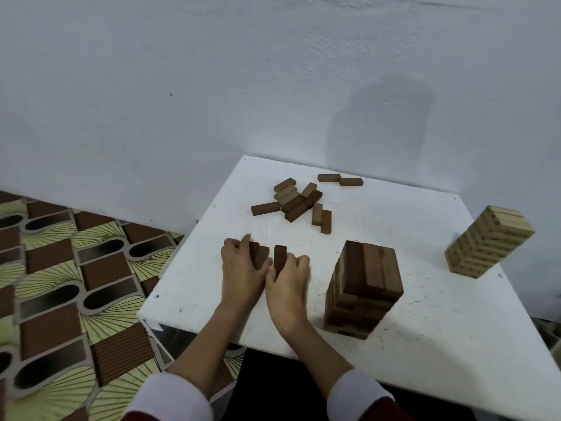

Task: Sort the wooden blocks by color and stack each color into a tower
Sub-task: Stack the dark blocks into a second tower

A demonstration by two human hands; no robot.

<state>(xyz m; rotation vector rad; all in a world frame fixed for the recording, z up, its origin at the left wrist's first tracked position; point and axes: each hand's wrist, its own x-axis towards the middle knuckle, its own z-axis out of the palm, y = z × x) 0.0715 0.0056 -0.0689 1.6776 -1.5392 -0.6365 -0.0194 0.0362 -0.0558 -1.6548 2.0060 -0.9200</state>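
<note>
On the white table point(425, 314) stands a dark brown block tower point(361, 287) near the front middle. A light tan tower point(488, 241) stands at the right edge. My left hand point(241, 268) grips two dark brown blocks point(259, 253) set on end, left of the brown tower. My right hand point(288, 279) pinches a third dark brown block point(280, 258) beside them. A loose heap of brown blocks point(296, 202), with a couple of lighter ones, lies toward the table's back.
Two more brown blocks point(340, 179) lie end to end near the table's far edge. A pale wall rises right behind the table. A patterned brown and green floor point(60, 284) lies to the left, below the table's edge.
</note>
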